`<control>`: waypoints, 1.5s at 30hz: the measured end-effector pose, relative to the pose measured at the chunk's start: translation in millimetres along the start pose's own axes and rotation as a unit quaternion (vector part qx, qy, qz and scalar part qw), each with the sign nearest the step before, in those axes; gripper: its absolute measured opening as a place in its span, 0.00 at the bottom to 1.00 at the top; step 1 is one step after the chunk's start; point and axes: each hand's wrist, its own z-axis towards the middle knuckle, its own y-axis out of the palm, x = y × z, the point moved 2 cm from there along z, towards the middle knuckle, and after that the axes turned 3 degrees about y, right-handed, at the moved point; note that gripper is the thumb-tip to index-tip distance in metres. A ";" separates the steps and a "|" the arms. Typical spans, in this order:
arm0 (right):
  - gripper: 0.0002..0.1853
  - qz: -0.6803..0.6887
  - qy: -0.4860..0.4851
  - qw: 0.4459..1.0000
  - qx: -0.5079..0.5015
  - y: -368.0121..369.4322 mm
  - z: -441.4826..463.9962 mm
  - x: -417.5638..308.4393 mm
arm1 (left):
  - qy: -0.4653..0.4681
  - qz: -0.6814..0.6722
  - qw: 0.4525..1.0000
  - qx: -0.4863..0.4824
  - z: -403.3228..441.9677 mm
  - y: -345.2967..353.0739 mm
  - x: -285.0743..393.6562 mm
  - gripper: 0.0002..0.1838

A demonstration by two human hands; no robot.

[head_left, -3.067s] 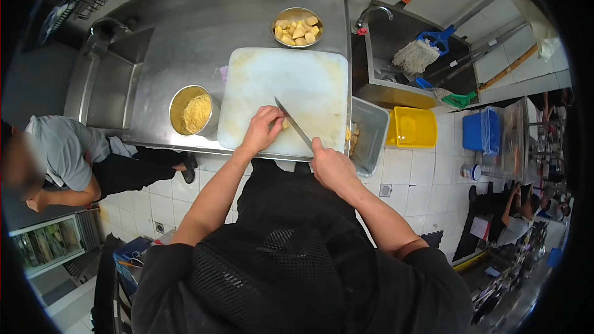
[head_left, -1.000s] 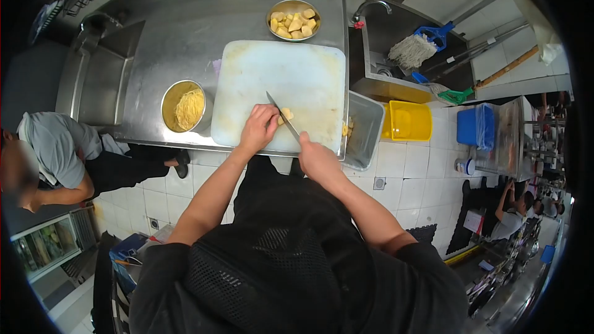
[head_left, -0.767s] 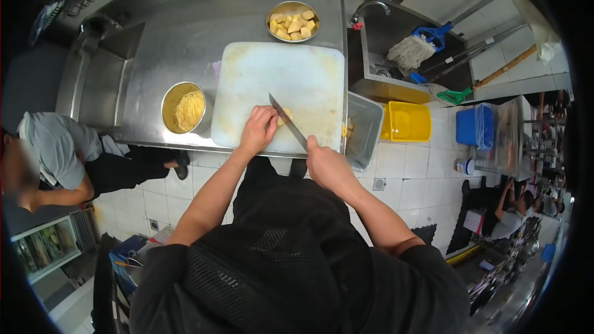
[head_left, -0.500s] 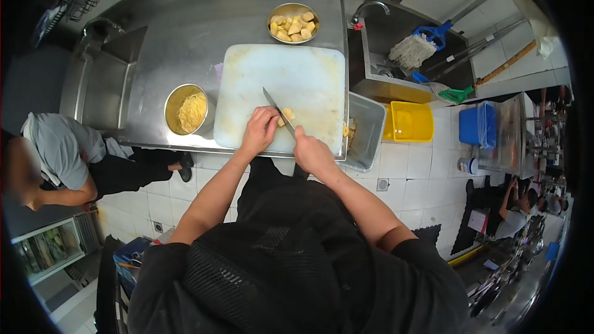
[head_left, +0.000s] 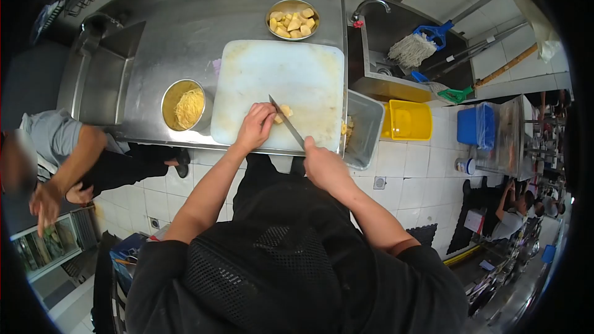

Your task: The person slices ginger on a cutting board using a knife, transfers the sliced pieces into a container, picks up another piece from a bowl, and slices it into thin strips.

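My right hand [head_left: 324, 164] is closed around the handle of a knife [head_left: 289, 124], whose blade slants up and left over a white cutting board [head_left: 278, 68]. Curled beside the blade, my left hand [head_left: 256, 128] has its fingertips pressed on a pale yellow chunk [head_left: 278, 119] that looks like peeled ginger. A cut piece of ginger [head_left: 286, 111] lies on the blade's far side. Beyond the board, similar chunks fill a metal bowl [head_left: 269, 28]. Left of the board stands a metal pot [head_left: 207, 111] holding thin yellow shreds [head_left: 189, 108].
A grey bin [head_left: 366, 148] with scraps adjoins the counter's right edge, beside a yellow tub [head_left: 409, 120]. A metal sink [head_left: 106, 86] is at the left. Another person [head_left: 68, 154] stands near it. A mop [head_left: 413, 51] rests in the right-hand basin.
My right hand and knife have shifted slightly right and toward me. My left hand still presses on the chunk. The person at left has swung an arm outward.
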 end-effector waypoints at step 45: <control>0.11 0.015 -0.032 0.998 0.050 24.1 49.8 0.1 | 0.010 0.014 0.999 0.027 -0.5 0.8 3.5 0.04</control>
